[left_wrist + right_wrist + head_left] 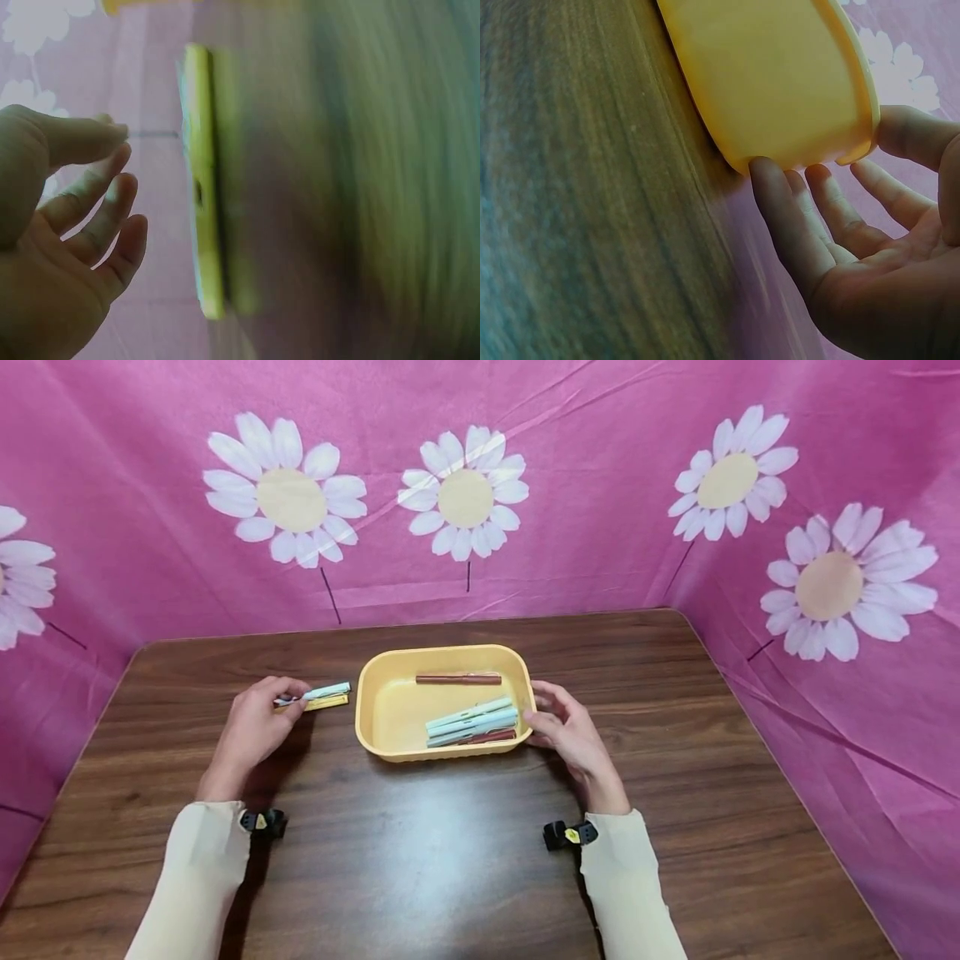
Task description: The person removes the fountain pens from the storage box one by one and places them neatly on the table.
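Observation:
My left hand (258,718) is just above two pens lying side by side left of the tray, a light blue pen (330,690) and a yellow pen (330,702). In the left wrist view a gap shows between its fingertips and the yellow pen (202,187); the blue one is mostly hidden behind. The right hand (570,731) grips the right end of a yellow plastic tray (390,752), thumb at the rim and fingers against the outer wall (780,90). Inside are a brown pen (457,679) and several pale green, blue and brown pens (472,722).
The tray stands on a dark wooden table (420,860). A pink cloth (570,527) with white flowers hangs behind and to both sides of the table. Black bands with small devices are strapped at both wrists.

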A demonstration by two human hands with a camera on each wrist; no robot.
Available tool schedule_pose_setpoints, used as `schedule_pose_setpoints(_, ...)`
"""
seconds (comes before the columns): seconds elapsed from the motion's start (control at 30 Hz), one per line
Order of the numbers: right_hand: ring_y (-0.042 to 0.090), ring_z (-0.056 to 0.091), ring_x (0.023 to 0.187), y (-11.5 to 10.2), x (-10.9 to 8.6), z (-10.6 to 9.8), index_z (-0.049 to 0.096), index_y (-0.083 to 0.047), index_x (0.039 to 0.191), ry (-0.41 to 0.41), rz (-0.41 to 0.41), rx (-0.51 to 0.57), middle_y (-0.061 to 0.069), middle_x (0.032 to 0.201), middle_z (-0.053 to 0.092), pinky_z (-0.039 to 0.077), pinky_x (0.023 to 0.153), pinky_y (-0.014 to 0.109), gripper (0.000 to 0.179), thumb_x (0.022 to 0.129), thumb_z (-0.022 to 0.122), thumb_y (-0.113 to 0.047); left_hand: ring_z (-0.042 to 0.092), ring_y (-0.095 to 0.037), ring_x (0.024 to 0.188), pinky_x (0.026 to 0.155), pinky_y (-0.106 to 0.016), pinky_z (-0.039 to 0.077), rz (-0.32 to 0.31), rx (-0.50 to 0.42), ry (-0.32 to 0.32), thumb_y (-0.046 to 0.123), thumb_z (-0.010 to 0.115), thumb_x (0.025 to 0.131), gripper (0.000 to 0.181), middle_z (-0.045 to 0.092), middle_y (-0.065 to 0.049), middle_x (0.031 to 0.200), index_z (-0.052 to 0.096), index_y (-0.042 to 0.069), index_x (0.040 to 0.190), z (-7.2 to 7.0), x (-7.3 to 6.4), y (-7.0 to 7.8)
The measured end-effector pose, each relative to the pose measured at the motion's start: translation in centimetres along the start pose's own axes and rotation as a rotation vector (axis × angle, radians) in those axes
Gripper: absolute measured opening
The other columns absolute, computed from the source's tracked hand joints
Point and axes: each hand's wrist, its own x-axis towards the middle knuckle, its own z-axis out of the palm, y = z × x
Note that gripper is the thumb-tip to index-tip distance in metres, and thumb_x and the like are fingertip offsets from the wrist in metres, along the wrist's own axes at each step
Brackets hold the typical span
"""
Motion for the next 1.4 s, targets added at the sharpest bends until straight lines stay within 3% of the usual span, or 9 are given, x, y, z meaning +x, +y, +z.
schedule_pose_setpoints(0.17, 0.024, 0.065, 0.104, -0.4, 0.3, -0.3, 0.043, -0.002, 0.149, 0.010, -0.009, -0.014, 0.027, 0.138, 0.049, 0.059, 0.083, 0.041, 0.054, 0.099, 0.062, 0.000, 0.060, -0.026, 0.090, 0.077, -0.033, 0.045, -0.022, -0.136, 0.023, -0.002, 0.069, 0.092, 0.022, 0.069, -0.020, 0.104, 0.069, -0.001, 0.114, 0.4, 0.8, 2.7)
schedule_pose_setpoints(0.33, 0.020, 0.065, 0.102, -0.7, 0.3, -0.9, 0.042, -0.001, 0.150, 0.017, -0.018, -0.012, 0.028, 0.138, 0.048, 0.059, 0.082, 0.037, 0.054, 0.099, 0.060, 0.001, 0.061, -0.023, 0.094, 0.080, -0.026, 0.047, -0.047, -0.289, -0.007, 0.001, 0.070, 0.093, 0.026, 0.069, -0.022, 0.110, 0.068, 0.000, 0.119, 1.1, 1.7, 4.9)
schedule_pose_setpoints(0.5, 0.020, 0.066, 0.101, -0.8, 0.4, -1.0, 0.043, -0.001, 0.149, 0.025, -0.031, -0.017, 0.028, 0.137, 0.050, 0.058, 0.082, 0.035, 0.053, 0.099, 0.061, 0.001, 0.061, -0.030, 0.103, 0.084, -0.022, 0.048, -0.063, -0.469, -0.093, 0.006, 0.072, 0.094, 0.030, 0.066, -0.023, 0.117, 0.066, -0.002, 0.122, 1.7, 2.1, 6.3)
schedule_pose_setpoints(0.67, 0.017, 0.065, 0.100, -0.4, 0.4, -0.7, 0.045, -0.002, 0.149, 0.037, -0.010, -0.047, 0.028, 0.136, 0.051, 0.058, 0.082, 0.032, 0.053, 0.098, 0.062, -0.001, 0.057, -0.036, 0.110, 0.091, -0.027, 0.048, -0.026, -0.585, -0.203, 0.005, 0.072, 0.093, 0.035, 0.061, -0.027, 0.124, 0.063, -0.005, 0.126, 2.4, 2.0, 6.7)
schedule_pose_setpoints(0.87, 0.018, 0.065, 0.100, 0.0, 0.3, -0.4, 0.046, -0.001, 0.148, 0.041, -0.014, -0.049, 0.029, 0.136, 0.051, 0.058, 0.081, 0.029, 0.053, 0.098, 0.063, 0.001, 0.059, -0.026, 0.111, 0.095, -0.033, 0.049, 0.043, -0.601, -0.285, 0.006, 0.073, 0.092, 0.037, 0.062, -0.021, 0.127, 0.063, -0.004, 0.127, 3.2, 2.5, 7.2)
schedule_pose_setpoints(1.1, 0.018, 0.065, 0.101, 0.2, 0.3, 0.0, 0.045, -0.001, 0.148, 0.032, -0.011, -0.034, 0.030, 0.136, 0.051, 0.057, 0.081, 0.028, 0.053, 0.097, 0.062, 0.002, 0.055, -0.031, 0.123, 0.104, -0.052, 0.044, 0.125, -0.549, -0.372, 0.006, 0.073, 0.092, 0.036, 0.064, -0.011, 0.126, 0.065, 0.001, 0.126, 4.2, 3.2, 7.7)
schedule_pose_setpoints(1.4, 0.018, 0.065, 0.101, 0.3, 0.4, 0.3, 0.045, -0.001, 0.148, 0.031, -0.003, -0.020, 0.029, 0.137, 0.051, 0.057, 0.082, 0.029, 0.054, 0.097, 0.062, 0.002, 0.053, -0.035, 0.127, 0.109, -0.047, 0.040, 0.130, -0.506, -0.420, 0.007, 0.073, 0.093, 0.039, 0.063, -0.012, 0.129, 0.063, 0.002, 0.130, 4.7, 3.9, 8.0)
